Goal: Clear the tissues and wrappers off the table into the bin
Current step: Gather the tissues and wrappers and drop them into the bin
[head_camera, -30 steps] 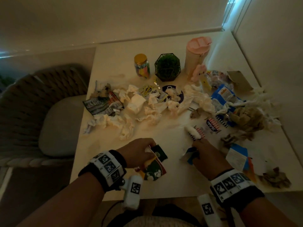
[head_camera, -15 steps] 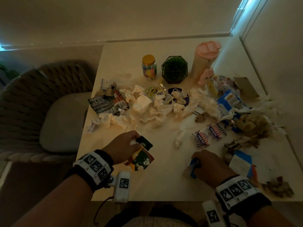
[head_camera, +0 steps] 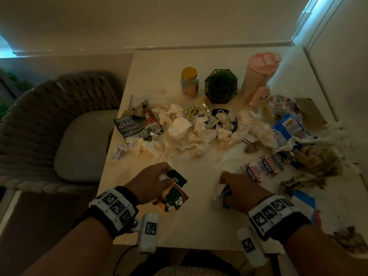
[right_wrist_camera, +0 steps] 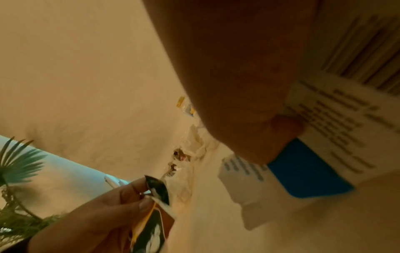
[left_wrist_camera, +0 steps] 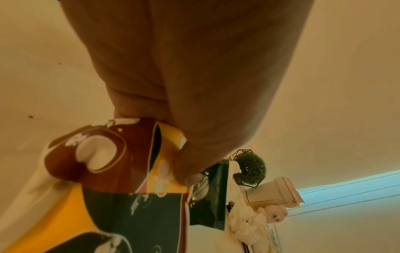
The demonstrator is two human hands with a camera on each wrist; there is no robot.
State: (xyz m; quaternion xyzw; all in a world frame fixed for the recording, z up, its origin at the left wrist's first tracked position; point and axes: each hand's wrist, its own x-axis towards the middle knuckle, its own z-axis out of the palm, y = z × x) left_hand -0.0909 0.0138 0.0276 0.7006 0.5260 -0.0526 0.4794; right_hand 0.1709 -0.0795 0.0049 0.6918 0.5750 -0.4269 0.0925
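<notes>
My left hand (head_camera: 165, 177) grips a crumpled green, yellow and brown wrapper (head_camera: 174, 198) just above the table's near edge; the left wrist view shows thumb and fingers pinching that wrapper (left_wrist_camera: 121, 171). To its right, my right hand (head_camera: 226, 183) holds a blue and white wrapper (head_camera: 224, 193), whose printed text shows in the right wrist view (right_wrist_camera: 303, 167). Crumpled white tissues (head_camera: 191, 136) stretch across the middle of the table (head_camera: 199, 226). Among them lie a silver-black wrapper (head_camera: 135, 124), a striped wrapper (head_camera: 260, 169) and a blue packet (head_camera: 288, 126). No bin is in view.
At the back stand a yellow-lidded jar (head_camera: 189, 82), a green plant in a wire pot (head_camera: 221, 85), a pink-lidded tumbler (head_camera: 258, 74) and a pink figure (head_camera: 260, 96). A woven chair (head_camera: 49, 126) is left of the table. Walls close the back and right.
My right hand has drawn back from the small tissue at mid-table toward the near edge, still holding the blue and white wrapper. My left hand keeps its wrapper and has barely shifted.
</notes>
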